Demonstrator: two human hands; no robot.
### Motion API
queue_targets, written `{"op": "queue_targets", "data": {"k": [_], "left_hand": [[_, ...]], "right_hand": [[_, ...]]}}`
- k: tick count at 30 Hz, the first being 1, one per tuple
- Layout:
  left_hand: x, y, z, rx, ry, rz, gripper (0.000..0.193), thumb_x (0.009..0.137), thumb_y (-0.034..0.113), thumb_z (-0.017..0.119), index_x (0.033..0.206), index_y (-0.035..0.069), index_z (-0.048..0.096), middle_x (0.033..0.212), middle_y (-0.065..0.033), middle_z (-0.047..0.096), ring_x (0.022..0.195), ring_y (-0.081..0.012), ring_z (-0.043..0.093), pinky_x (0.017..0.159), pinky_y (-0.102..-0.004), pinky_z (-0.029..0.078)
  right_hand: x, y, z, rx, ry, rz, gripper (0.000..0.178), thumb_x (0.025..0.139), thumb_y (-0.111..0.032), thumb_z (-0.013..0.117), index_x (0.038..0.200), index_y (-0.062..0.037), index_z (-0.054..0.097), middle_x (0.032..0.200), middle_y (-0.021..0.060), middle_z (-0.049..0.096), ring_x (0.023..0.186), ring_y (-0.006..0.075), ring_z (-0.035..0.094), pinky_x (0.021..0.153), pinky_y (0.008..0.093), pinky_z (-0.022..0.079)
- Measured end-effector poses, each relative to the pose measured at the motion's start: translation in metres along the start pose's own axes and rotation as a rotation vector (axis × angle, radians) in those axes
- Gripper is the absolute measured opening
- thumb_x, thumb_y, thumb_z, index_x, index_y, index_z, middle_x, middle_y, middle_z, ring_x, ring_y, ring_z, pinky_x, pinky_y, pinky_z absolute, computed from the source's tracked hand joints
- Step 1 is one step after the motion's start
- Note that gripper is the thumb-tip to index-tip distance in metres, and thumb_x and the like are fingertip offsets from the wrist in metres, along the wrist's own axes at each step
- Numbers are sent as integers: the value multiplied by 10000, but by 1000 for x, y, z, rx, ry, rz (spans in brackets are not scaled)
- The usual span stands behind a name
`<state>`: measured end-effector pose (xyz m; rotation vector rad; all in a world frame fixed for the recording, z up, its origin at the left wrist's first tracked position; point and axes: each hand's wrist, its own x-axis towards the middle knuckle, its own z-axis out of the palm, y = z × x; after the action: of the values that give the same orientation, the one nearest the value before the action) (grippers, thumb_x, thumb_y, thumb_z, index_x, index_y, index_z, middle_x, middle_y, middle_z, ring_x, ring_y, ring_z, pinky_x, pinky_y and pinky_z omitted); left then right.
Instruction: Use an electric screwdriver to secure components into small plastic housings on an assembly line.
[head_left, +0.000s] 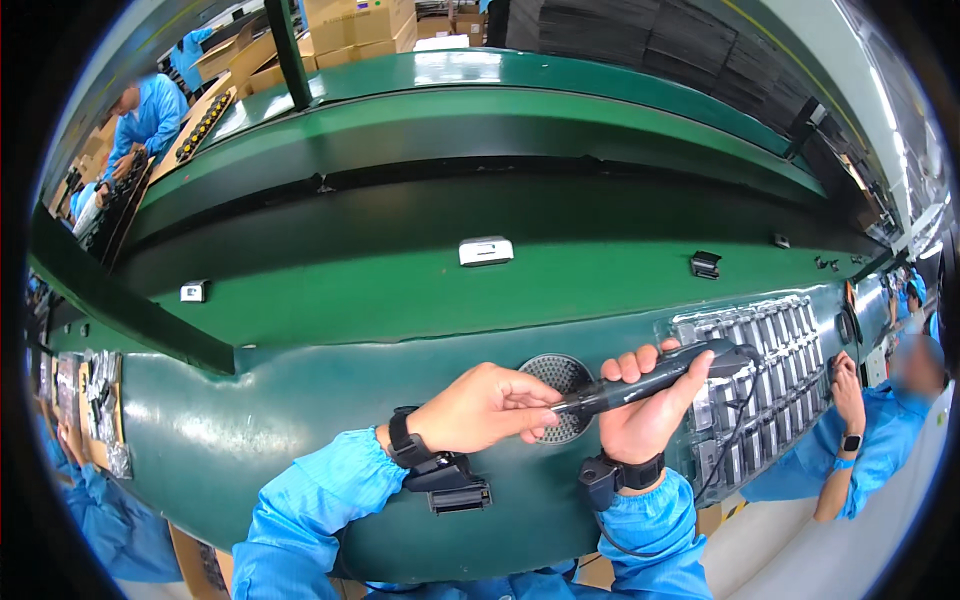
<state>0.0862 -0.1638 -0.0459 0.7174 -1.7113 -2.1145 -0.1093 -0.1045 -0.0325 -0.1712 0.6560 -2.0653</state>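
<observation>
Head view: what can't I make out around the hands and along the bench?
All in the head view:
- Tip of the black handheld tool: hidden by the left hand; whether it pinches a small part there can't be told.
- Round grey dish: partly covered by both hands, including the right hand.
- Small dark parts, far right: too small to identify.
- Blue-sleeved co-worker, lower left: cut off by the fisheye rim.
</observation>
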Motion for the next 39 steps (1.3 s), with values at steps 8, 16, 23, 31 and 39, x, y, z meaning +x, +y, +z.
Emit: {"op": "queue_targets", "data": {"k": [8,16,23,31,39], "left_hand": [[1,-3,-11,52,51,-16,203,993,119,705,1126,-32,734,931,-77,764,825,-122,735,747,-273,616],[7,-17,-4,187,156,89,254,1038,23,556,1247,-48,683,1083,-165,762,987,-206,755,896,-335,635],[6,-10,4,316,240,175,442,1015,-43,510,1424,95,604,1171,-194,743,1063,-251,743,885,-347,640],[2,-10,2,534,264,317,391,898,166,789,1278,104,716,881,-140,779,725,-217,766,650,-324,604],[2,-9,-2,614,325,359,125,845,165,849,906,62,810,689,-49,689,516,-108,621,447,-276,468]], "right_hand": [[7,-5,-6,-52,-41,-102,467,1040,-638,476,1055,-174,532,738,-1,520,649,162,482,660,356,423],[9,-15,-5,-63,-47,-197,430,1048,-616,481,1067,-190,538,733,-13,518,646,131,482,657,337,429],[6,-9,-5,-96,-71,-213,447,1052,-626,455,1068,-191,550,731,-10,517,640,132,473,649,337,423],[1,-9,-3,-71,-73,-170,459,1039,-643,465,1058,-196,565,723,-13,516,626,145,481,636,337,419],[3,-8,-7,-43,-91,-128,501,1013,-678,483,1048,-185,567,727,2,550,622,178,517,639,380,434]]}}
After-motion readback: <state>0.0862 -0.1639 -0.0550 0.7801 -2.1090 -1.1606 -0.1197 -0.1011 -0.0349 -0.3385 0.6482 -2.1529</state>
